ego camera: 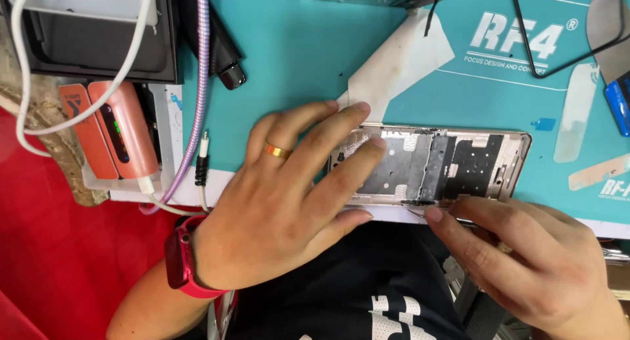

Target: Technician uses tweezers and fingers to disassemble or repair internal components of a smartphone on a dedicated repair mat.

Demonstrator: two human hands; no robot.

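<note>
An opened phone frame [453, 163], gold-edged with grey and black inner parts, lies flat on the teal work mat [295, 58] near the table's front edge. My left hand [289, 202], with a gold ring and a red wrist watch, lies spread over the frame's left end and presses it down. My right hand [525, 261] comes in from the lower right. Its fingers pinch a thin metal tool [420, 212] whose tip touches the frame's lower edge, by a strip of black residue.
An orange power bank [118, 130] with a white cable lies left. A purple braided cable [200, 91] runs down the mat's left edge. A white paper piece [400, 61] sits behind the frame. Adhesive strips [576, 110] and a blue object [618, 104] lie at right.
</note>
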